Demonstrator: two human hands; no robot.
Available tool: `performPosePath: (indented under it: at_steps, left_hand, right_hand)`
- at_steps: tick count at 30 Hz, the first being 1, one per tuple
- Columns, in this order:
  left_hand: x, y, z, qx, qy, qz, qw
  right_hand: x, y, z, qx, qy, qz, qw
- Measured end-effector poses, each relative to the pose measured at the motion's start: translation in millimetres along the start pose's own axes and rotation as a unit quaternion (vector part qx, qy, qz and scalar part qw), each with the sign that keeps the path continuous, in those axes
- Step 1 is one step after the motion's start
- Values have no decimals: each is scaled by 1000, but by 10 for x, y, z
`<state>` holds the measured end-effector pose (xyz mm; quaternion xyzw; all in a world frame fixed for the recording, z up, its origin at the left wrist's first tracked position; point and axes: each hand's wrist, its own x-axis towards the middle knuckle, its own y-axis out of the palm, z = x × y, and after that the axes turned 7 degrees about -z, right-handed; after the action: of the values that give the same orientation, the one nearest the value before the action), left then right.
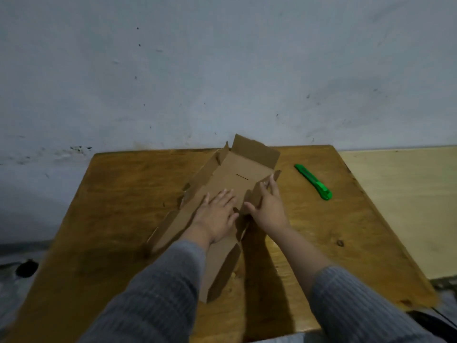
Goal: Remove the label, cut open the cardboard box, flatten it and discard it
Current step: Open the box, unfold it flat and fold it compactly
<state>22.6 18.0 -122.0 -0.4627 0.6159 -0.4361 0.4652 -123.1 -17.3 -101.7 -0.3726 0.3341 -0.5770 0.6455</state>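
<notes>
An unfolded brown cardboard box (230, 169) lies stretched along the middle of the wooden table (118, 194), its inner side up. Its side flaps and far end flap still stand partly raised. My left hand (217, 211) presses flat on the box's middle panel with fingers spread. My right hand (268, 206) rests against the raised right side flap, thumb on the inside and straight fingers along the outside. No label is visible on the cardboard.
A green utility knife (312, 181) lies on the table to the right of the box. A paler wooden surface (400, 194) adjoins the table on the right. A grey wall stands right behind the table's far edge.
</notes>
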Motion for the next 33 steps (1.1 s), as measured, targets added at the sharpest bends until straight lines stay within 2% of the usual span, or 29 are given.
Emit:
performPosePath:
  at_steps: [5,8,13,17,24,26,30,33]
  left_hand:
    - [31,120,-12,-5,6,24,1000]
    - [-22,210,-62,-7,-5,3,1000]
    - [-108,339,-188,5,-38,-32,999]
    - [-151,394,-220,-2,-53,-54,997]
    - [-175,454,-326,-9,-88,-63,994]
    - [-170,473,-368,-10,-98,-63,993]
    - [-166,501,-427,-10,-112,-72,991]
    - [-158,518,-442,-5,-121,-79,990]
  right_hand:
    - [47,-152,-270,-45,-5,42,998]
    - [37,-202,-379,-133,-17,64,989]
    - [-27,-193,-324,-230,-65,10,971]
    - [-98,-209,-392,-234,-112,1,966]
    - [-286,-230,-600,-176,-141,5,974]
    - [-334,-220,-624,-163,-129,-18,978]
    - [-317,-222,-687,-156,-46,-101,982]
    - [-261,-195,-784,-207,4,-85,975]
